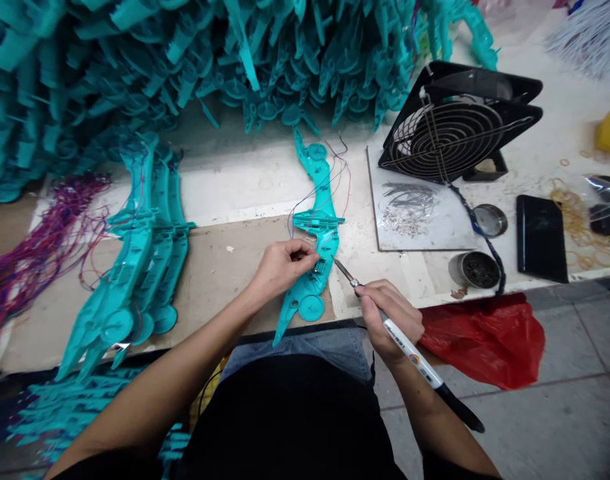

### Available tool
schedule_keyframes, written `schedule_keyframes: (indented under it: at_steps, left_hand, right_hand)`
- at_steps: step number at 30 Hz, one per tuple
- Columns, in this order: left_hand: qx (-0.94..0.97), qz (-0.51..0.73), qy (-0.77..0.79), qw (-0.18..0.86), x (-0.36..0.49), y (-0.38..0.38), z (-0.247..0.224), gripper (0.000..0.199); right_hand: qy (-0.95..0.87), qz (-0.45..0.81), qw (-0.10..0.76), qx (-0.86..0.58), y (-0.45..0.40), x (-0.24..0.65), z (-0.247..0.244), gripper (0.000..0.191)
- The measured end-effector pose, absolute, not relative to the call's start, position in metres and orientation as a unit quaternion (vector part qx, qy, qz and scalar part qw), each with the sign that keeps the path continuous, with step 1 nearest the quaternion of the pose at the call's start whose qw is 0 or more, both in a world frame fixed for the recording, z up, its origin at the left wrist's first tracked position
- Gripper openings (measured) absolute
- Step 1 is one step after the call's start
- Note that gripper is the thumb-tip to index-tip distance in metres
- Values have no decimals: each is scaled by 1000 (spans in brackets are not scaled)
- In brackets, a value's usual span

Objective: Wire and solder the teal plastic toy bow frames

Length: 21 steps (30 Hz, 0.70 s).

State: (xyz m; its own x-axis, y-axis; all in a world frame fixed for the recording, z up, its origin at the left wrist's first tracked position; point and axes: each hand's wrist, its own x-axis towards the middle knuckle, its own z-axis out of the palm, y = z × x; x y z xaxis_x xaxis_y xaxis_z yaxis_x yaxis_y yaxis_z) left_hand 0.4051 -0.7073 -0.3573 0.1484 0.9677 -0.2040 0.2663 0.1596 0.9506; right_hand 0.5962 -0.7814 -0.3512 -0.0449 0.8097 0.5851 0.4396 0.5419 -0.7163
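Note:
A teal plastic bow-shaped shell [327, 200] lies on the bench in front of me, with thin red and blue wires [339, 167] running along it. Over its lower half is my left hand [286, 267], thumb and fingers pinched together at the shell; what they pinch is too small to make out. My right hand [391, 313] grips a white soldering iron [409, 352] like a pen. The iron's tip points at the shell's right edge, close to my left fingertips.
Several matching shells [155, 233] stand stacked at left beside a bundle of red and blue wires [59, 227]. A large teal pile [225, 60] fills the back. Rightward are a black fan [449, 133], a white board [425, 233] with metal bits, a round tin [477, 270] and a black phone-like slab [541, 237].

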Motion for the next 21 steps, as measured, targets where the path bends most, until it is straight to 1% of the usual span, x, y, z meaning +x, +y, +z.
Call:
schedule_keyframes:
  at_steps: [9,14,18,21]
  left_hand:
    - [563,332,556,513,406,-707,-361,19]
    - [571,328,555,509,406,-708,-361,19]
    - [566,334,560,505,407,-708,-360,19]
    - [562,335,562,506,407,-708,-359,18]
  right_hand:
    - [-714,190,508,-444,-782,595,-353,21]
    - [-719,178,516,-430,-782,595,-356,25]
    - [-736,178,502,-418,-782,596,-356,26]
    - [-728,167,513,-423,-783,596,-355,26]
